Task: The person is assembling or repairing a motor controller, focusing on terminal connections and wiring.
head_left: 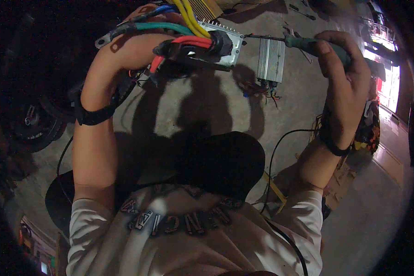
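Note:
My left hand (135, 49) holds up a silver finned motor controller (234, 54); its fingers are mostly hidden behind the controller and its cables. Thick red cables (193, 41), yellow cables (187, 18) and a green cable (163, 26) come out of the controller's end. A metal ring lug (101, 42) caps one cable at the left. My right hand (347, 60) is closed around the green handle of a screwdriver (303, 43). The screwdriver's shaft points left, and its tip meets the right edge of the controller's end plate.
A second finned metal controller (270, 60) lies on the concrete floor with thin wires at its near end. Several tools (301, 11) lie at the far right. A dark wheel (37, 124) stands at the left. A black cable (273, 156) curves across near my right arm.

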